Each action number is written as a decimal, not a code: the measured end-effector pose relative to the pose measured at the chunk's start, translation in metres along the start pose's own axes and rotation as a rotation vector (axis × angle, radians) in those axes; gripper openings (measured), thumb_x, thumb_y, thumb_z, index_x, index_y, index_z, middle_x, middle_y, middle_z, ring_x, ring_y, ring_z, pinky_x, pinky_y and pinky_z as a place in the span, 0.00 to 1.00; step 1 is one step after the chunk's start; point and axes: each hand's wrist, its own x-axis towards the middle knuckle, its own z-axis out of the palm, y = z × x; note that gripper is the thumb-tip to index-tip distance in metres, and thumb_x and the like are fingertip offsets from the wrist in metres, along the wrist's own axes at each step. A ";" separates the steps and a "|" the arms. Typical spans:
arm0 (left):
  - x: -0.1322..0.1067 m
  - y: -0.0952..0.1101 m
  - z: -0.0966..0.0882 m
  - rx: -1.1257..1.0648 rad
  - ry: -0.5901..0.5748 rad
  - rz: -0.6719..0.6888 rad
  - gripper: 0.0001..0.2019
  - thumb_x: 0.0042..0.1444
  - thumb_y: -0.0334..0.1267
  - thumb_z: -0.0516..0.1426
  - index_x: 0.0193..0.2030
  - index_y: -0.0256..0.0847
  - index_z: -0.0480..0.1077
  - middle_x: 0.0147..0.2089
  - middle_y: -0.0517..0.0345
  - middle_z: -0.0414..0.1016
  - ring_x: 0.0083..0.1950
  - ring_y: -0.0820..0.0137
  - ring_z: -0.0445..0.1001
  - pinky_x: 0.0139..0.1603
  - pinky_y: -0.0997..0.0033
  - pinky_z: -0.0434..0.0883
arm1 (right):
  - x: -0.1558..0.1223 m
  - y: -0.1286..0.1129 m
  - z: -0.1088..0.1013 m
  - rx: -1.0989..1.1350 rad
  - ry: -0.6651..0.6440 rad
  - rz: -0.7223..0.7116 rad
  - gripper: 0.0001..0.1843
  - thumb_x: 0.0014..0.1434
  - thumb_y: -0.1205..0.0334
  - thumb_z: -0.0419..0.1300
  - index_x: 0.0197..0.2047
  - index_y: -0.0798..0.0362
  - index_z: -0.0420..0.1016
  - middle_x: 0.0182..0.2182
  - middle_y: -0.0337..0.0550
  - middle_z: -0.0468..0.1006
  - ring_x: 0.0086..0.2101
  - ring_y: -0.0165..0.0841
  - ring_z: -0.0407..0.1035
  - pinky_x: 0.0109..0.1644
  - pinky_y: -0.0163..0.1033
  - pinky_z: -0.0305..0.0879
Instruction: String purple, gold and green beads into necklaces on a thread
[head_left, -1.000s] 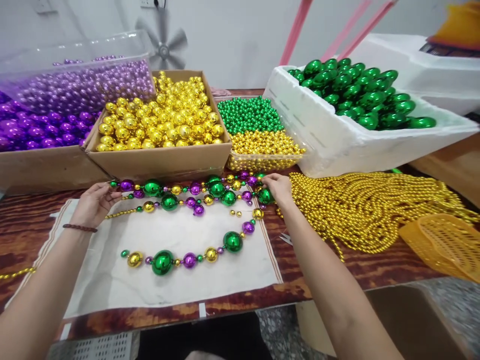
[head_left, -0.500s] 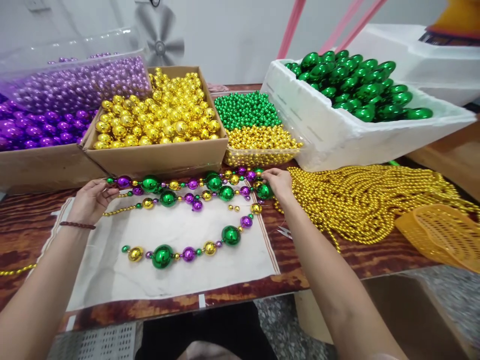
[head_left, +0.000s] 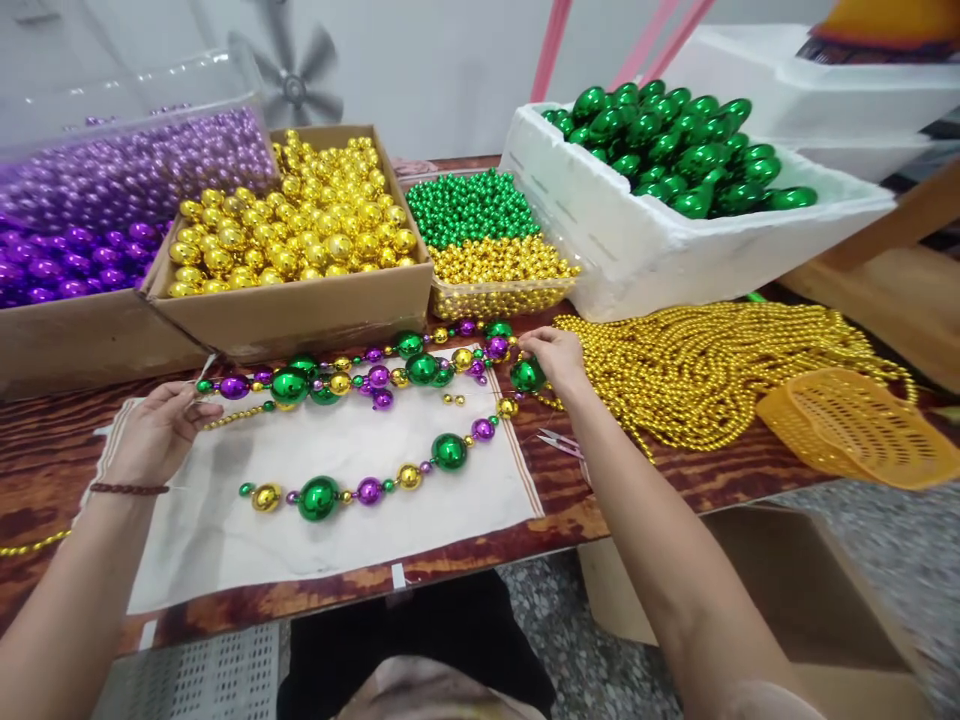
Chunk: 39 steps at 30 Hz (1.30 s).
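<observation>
A bead strand [head_left: 340, 384] of green, purple and gold balls stretches between my two hands, above the back of a white cloth [head_left: 217, 545]. My left hand [head_left: 161, 425] pinches its left end, where a thin pale thread sticks up by the fingertips. At the strand's right end, my right hand [head_left: 553, 358] has thumb and finger pressed together beside a purple bead. A large green ball [head_left: 527, 375] lies just below those fingers. Nearer me on the cloth curves a separate row of strung beads [head_left: 370, 490]. A few small gold beads [head_left: 454, 399] rest between the rows.
Along the back stand a carton of gold balls [head_left: 300, 312], a clear tub of green and gold beads [head_left: 499, 298] and a foam box of green ovals [head_left: 675, 270]. Gold bead chains [head_left: 690, 380], an orange basket [head_left: 862, 425] and thread snips [head_left: 561, 442] lie right.
The held strand has come slightly nearer me, separating from another strand that now shows behind it. The snips show more fully. My head view has shifted a little.
</observation>
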 end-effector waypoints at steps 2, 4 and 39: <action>0.003 0.005 0.004 -0.015 0.011 0.000 0.05 0.51 0.26 0.61 0.32 0.38 0.70 0.24 0.67 0.72 0.25 0.71 0.79 0.33 0.73 0.80 | 0.004 -0.002 0.003 -0.008 0.002 -0.004 0.13 0.46 0.54 0.63 0.30 0.55 0.81 0.22 0.41 0.78 0.27 0.34 0.72 0.33 0.36 0.67; 0.009 0.010 0.010 -0.034 0.023 0.002 0.04 0.52 0.26 0.60 0.31 0.38 0.69 0.25 0.66 0.73 0.26 0.71 0.79 0.33 0.72 0.80 | 0.009 -0.004 0.007 -0.018 0.004 -0.005 0.13 0.46 0.54 0.63 0.31 0.55 0.81 0.21 0.40 0.78 0.27 0.34 0.72 0.33 0.36 0.67; 0.028 -0.022 0.010 0.045 0.124 -0.130 0.10 0.45 0.31 0.62 0.31 0.38 0.64 0.24 0.67 0.70 0.24 0.70 0.78 0.29 0.74 0.77 | 0.032 0.008 0.027 -0.260 -0.049 -0.053 0.10 0.46 0.53 0.63 0.27 0.50 0.82 0.19 0.41 0.77 0.22 0.34 0.68 0.26 0.37 0.61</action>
